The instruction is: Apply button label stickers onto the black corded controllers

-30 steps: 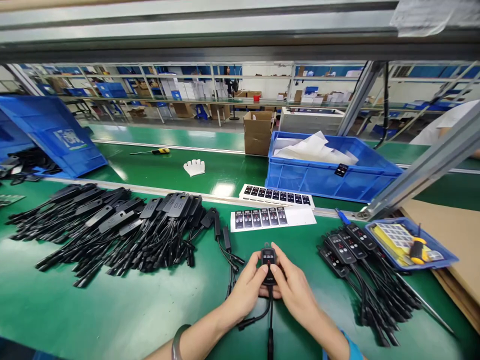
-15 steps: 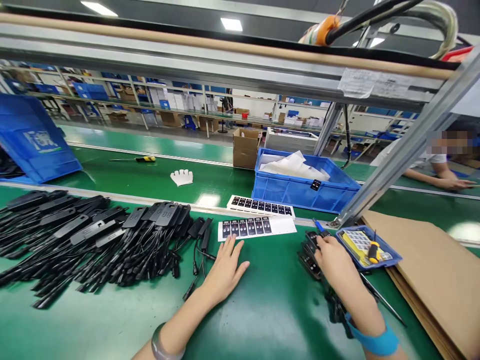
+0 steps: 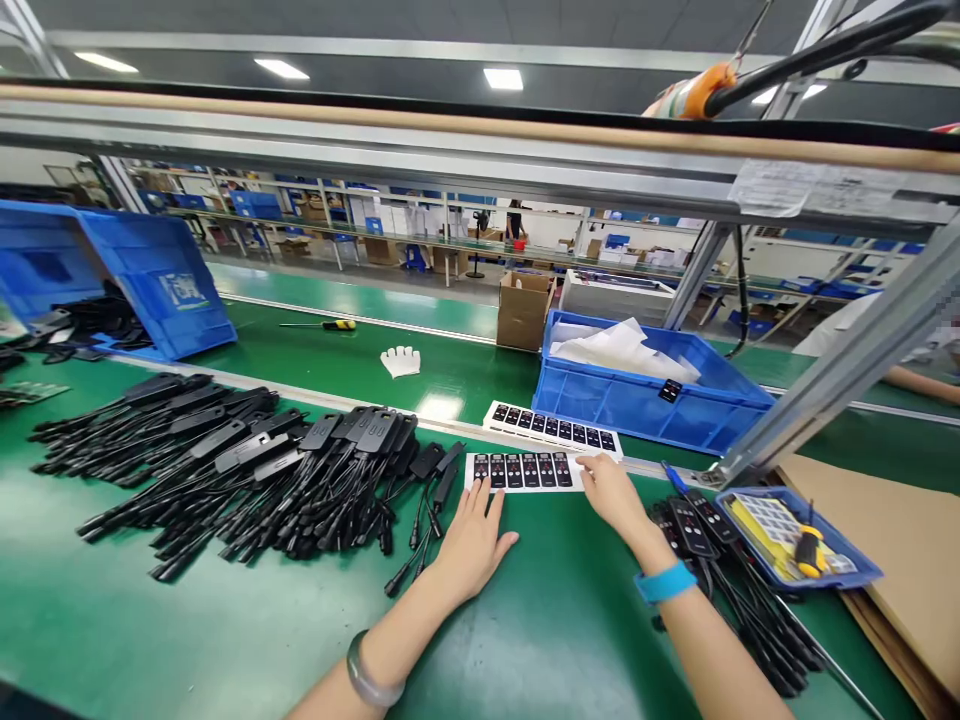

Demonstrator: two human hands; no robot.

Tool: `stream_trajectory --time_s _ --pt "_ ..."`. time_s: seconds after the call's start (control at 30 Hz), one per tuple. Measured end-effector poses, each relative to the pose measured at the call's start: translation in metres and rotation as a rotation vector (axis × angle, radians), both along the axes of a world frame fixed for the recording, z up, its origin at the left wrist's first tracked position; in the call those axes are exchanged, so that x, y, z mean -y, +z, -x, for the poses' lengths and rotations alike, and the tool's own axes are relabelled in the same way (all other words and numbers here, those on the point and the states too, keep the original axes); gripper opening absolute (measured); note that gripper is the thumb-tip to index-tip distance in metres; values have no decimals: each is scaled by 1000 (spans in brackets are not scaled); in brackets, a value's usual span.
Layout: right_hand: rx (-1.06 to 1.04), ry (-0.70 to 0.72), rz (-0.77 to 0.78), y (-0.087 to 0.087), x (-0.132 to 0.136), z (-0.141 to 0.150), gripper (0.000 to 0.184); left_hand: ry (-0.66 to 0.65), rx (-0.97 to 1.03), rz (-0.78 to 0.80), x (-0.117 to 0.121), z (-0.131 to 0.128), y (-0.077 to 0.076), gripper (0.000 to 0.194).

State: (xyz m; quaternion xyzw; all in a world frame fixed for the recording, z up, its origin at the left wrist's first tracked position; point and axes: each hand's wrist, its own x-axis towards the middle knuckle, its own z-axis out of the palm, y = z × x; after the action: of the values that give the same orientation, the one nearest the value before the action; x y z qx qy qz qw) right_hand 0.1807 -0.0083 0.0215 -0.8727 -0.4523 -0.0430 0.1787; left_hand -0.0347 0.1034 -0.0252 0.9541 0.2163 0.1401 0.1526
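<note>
A white sheet of black labels (image 3: 523, 488) lies on the green bench in front of me. My left hand (image 3: 474, 545) is open, its fingertips resting on the lower left edge of that sheet and its thumb spread. At the sheet's right end, my right hand (image 3: 611, 495) touches it with slightly bent fingers, thumb and index finger apart; nothing shows between them. Right of that hand lie several black controllers with cables (image 3: 694, 528), with labels on their faces. A large pile of black cabled controllers (image 3: 330, 470) spreads out on the left.
A second label sheet (image 3: 551, 428) lies behind the first, before a blue crate (image 3: 637, 385) holding white paper. A blue tray (image 3: 847, 575) at right holds a yellow-handled tool. Cardboard sheets (image 3: 885, 540) and a metal post (image 3: 840, 375) stand beyond. A white glove (image 3: 401, 361) lies farther back.
My right hand has left the black controllers on the right and moved left to the end of the label sheet. My left hand stays at the sheet. The view has shifted left.
</note>
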Motion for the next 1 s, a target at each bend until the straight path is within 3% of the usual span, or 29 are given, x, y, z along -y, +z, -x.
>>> stream_trajectory --time_s 0.17,0.33,0.5,0.6,0.7,0.8,0.9,1.0 --pt "-157 -53 -203 -18 -34 -4 16 -3 69 130 -2 1 1 55" --pt "-293 -130 -508 -11 -21 -12 26 13 124 179 1 0 3 53" --pt "-476 -211 -819 9 3 -7 39 96 206 142 2 2 24 40" --pt "-578 -146 -855 16 23 15 37 278 235 78 -9 10 42 36" --pt "-652 -88 -828 12 42 40 34 420 210 19 -25 23 54 21" --pt "-711 -57 -802 -2 54 54 32 467 201 7 -37 37 61 3" --pt "-766 -53 -806 -16 59 60 31 493 230 32 -41 48 68 10" --pt "-863 -41 -837 -22 61 64 28 465 470 206 -38 53 73 17"
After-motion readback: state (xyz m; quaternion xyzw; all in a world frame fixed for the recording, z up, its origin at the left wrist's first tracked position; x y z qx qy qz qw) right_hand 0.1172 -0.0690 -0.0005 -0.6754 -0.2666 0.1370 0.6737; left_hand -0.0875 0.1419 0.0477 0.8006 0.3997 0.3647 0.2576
